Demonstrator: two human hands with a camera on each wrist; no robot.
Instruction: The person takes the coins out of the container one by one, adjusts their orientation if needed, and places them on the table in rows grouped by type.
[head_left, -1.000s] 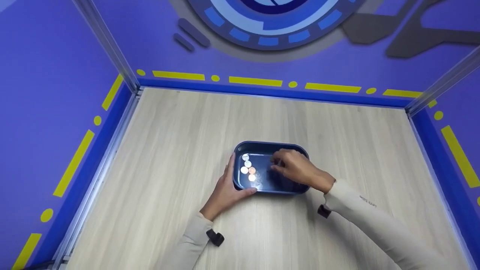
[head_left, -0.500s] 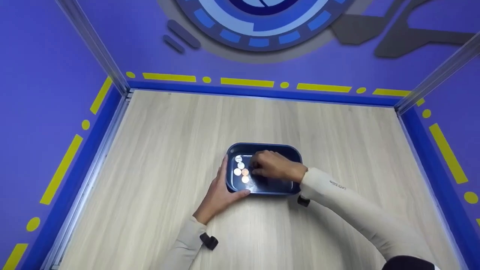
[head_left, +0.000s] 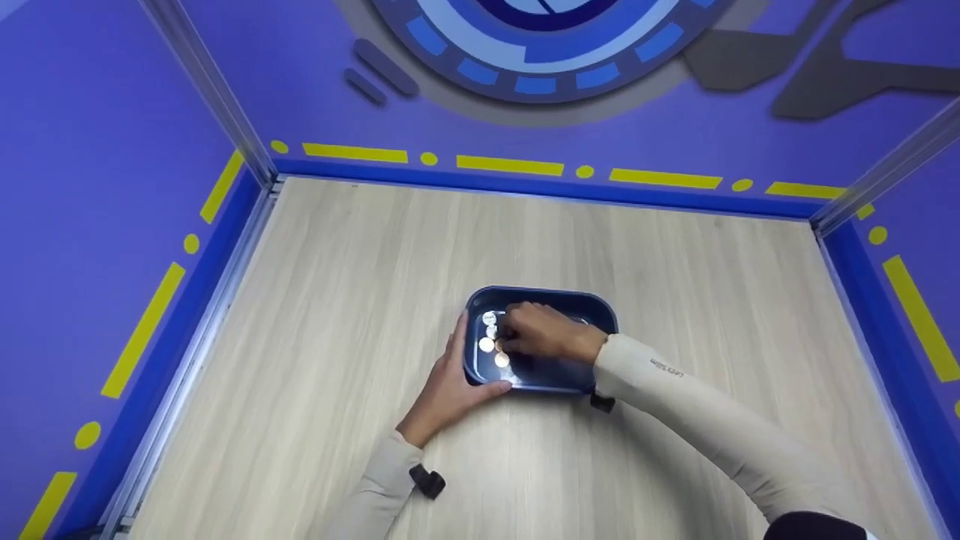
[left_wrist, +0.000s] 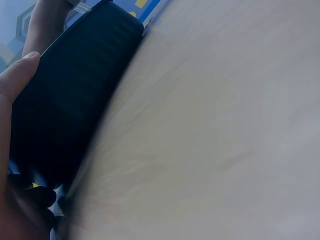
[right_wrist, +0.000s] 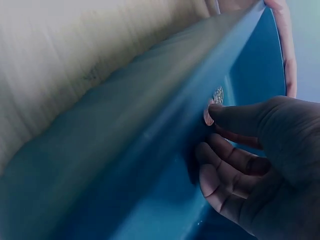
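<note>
My left hand (head_left: pixel 450 386) grips the dark blue tray (head_left: pixel 551 387) at its near left corner, thumb over the front rim and fingers along the left side; its thumb shows on the rim in the left wrist view. Inside the tray, my right hand (head_left: pixel 544 330) has its fingers curled down over the coins. In the right wrist view, this hand (right_wrist: pixel 275 155) holds its thumb and forefinger at a copper coin (right_wrist: pixel 208 116), with a silver coin (right_wrist: pixel 218 95) just beyond. Other round coins (head_left: pixel 487 345) lie at the tray's left end, partly hidden by the fingers.
The tray stands on a light wood-grain table (head_left: pixel 360 300). Blue panels (head_left: pixel 97 165) with yellow marks rise behind and at both sides, joined by metal posts. A dark rounded object (head_left: pixel 814 526) shows at the bottom right edge.
My right hand has moved left inside the tray, from its right half to the coins, and now covers part of the copper one. My left hand keeps its hold on the tray.
</note>
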